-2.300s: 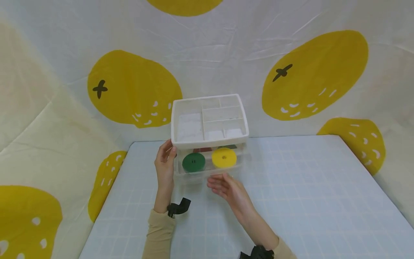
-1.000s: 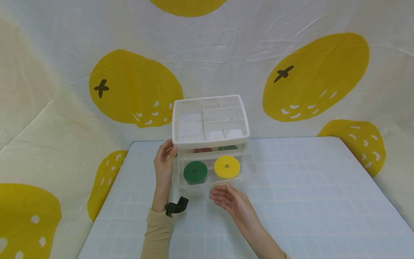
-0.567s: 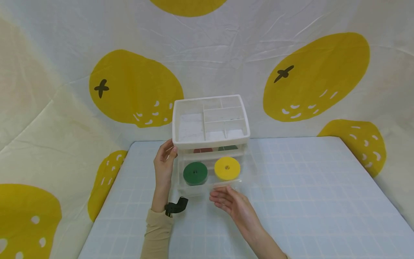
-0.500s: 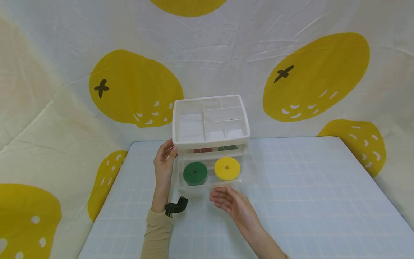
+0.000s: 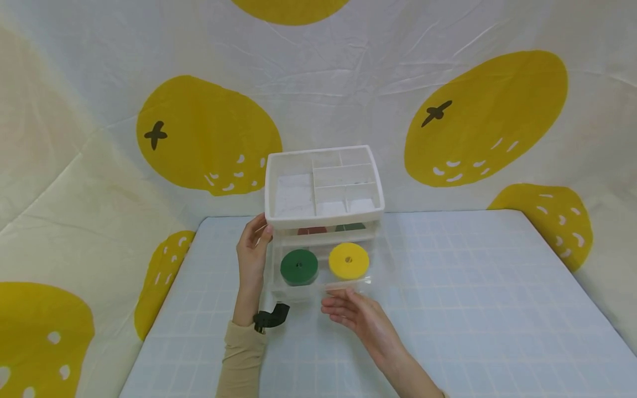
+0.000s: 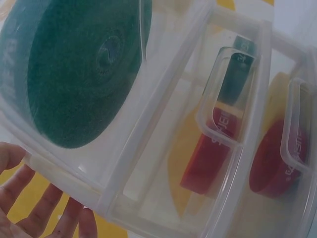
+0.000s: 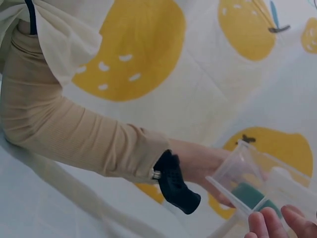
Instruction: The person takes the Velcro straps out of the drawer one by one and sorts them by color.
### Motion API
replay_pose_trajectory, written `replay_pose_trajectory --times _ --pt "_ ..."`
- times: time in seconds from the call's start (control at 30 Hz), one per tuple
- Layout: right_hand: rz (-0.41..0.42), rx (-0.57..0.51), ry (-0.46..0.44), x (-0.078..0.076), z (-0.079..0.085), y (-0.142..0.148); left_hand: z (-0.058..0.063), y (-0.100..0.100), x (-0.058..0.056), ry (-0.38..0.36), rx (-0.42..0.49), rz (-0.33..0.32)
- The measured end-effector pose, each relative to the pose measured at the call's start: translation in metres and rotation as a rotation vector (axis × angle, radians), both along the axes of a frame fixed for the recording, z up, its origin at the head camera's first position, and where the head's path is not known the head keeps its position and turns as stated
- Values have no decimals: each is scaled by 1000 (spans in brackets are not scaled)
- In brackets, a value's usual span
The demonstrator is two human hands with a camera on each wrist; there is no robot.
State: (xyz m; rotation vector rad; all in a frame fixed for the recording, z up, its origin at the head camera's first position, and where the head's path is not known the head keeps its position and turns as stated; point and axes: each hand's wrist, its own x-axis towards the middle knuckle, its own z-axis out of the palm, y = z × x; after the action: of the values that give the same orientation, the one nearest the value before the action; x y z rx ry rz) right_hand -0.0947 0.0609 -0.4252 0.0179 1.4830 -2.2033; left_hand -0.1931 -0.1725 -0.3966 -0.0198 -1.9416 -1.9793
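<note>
A small drawer unit with a white compartment tray (image 5: 291,193) on top stands at the table's back edge. Its clear upper drawer (image 5: 293,296) is pulled out toward me. In it lie a green tape roll (image 5: 299,267) and a yellow tape roll (image 5: 349,261) side by side. My left hand (image 5: 252,254) rests against the unit's left side, fingertips on its wall in the left wrist view. At the drawer's front, my right hand (image 5: 365,320) holds the handle edge with bent fingers; the right wrist view shows its fingertips (image 7: 270,220) there.
Red rolls (image 6: 210,158) and a dark green roll (image 6: 237,74) show through the lower drawers in the left wrist view. A patterned curtain (image 5: 318,99) hangs right behind the unit. The blue checked tabletop (image 5: 473,287) stretches to both sides.
Since the oldest frame, my right hand has drawn the drawer toward me, bringing the green and yellow rolls forward. In the last half second it has hardly moved. My left hand stays put.
</note>
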Motion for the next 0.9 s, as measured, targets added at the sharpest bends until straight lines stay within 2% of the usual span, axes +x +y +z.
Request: replay_pose_trajectory --times 0.2,0.33,0.5,0.67,0.9 --pt "27 15 27 1 0 1 0 0 0 7 4 -1" --pt "82 27 60 0 1 6 0 0 0 6 7 0" --pt "164 98 125 0 6 13 -1 0 0 2 12 1" --pt "237 211 214 1 15 22 -1 1 0 4 24 -3" --pt "381 339 404 2 37 36 0 1 1 2 24 0"
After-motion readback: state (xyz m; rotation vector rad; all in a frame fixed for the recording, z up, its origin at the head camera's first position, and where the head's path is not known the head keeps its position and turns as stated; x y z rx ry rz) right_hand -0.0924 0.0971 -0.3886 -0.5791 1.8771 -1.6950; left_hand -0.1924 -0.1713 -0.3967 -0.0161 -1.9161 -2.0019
